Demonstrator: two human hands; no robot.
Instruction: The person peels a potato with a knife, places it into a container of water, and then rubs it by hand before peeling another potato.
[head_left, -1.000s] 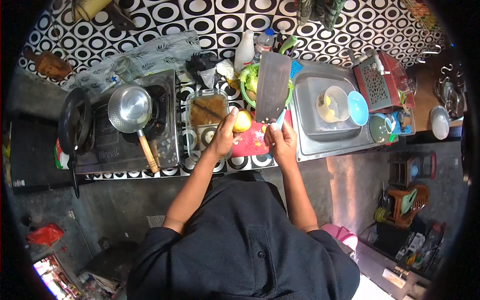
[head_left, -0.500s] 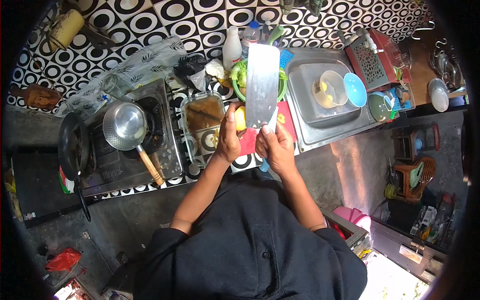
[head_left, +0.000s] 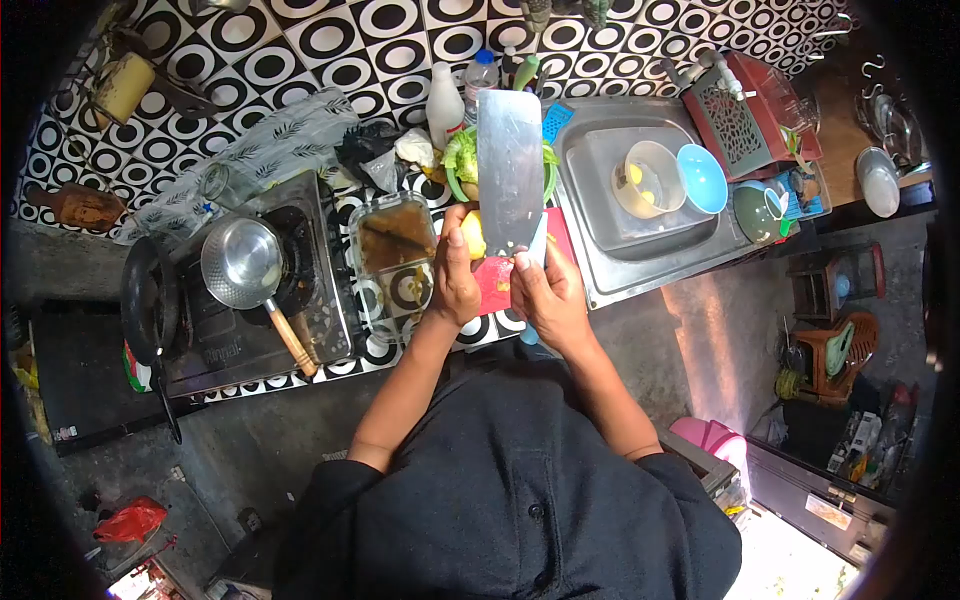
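Note:
My right hand [head_left: 551,302] is closed round the pale blue handle of a cleaver [head_left: 510,165]. Its broad metal blade points up and away, with small bits stuck near its lower end. My left hand [head_left: 458,275] grips a rounded yellow piece of food [head_left: 474,232] just left of the blade; its exact kind I cannot make out. Below both hands lies a red cutting board [head_left: 494,290] with small scraps on it. Behind the blade, partly hidden, stands a green basket [head_left: 549,183] holding leafy greens [head_left: 462,157].
Left of the board is a clear container [head_left: 398,240] of brownish liquid. A saucepan [head_left: 243,262] sits on the stove [head_left: 215,335], beside a black frying pan [head_left: 146,295]. To the right, the sink [head_left: 600,255] holds a beige bowl [head_left: 650,180] and a blue bowl [head_left: 704,178].
The cleaver blade has shifted slightly left and turned a little, and my right thumb now lies nearer the blade's lower end. My left hand still holds the yellow piece. The camera view has moved slightly.

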